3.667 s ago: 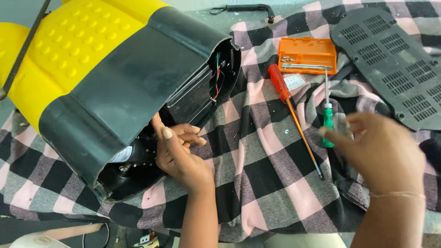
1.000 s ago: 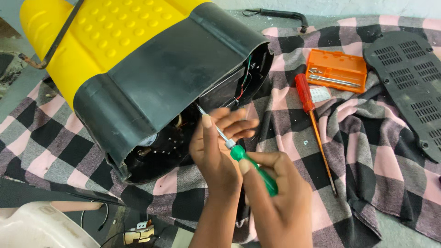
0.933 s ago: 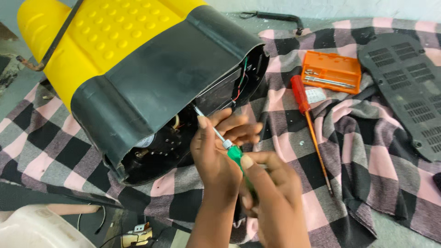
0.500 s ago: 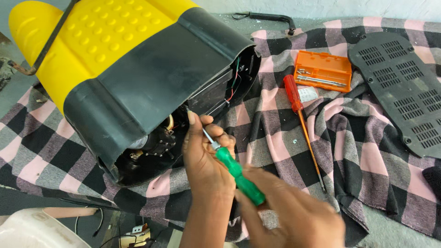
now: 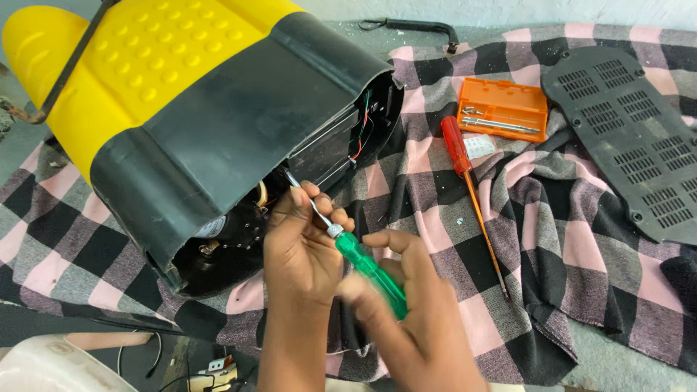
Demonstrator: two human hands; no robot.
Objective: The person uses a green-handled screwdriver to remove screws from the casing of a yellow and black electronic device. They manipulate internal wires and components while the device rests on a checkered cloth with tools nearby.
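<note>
Green-handled screwdriver [image 5: 367, 267]: slim steel shaft, tilted, tip in open end of yellow-and-black machine [image 5: 196, 116] lying on checked cloth [image 5: 566, 239].

The screwdriver [image 5: 367, 267] in the right hand [image 5: 417, 327] has a glossy translucent green plastic handle and a bright metal shaft. Just beyond the left hand [image 5: 301, 250], the housing [image 5: 218, 116] is smooth matt black and dimpled yellow plastic. Beneath both lies soft woven checked cloth [image 5: 435, 218].
</note>
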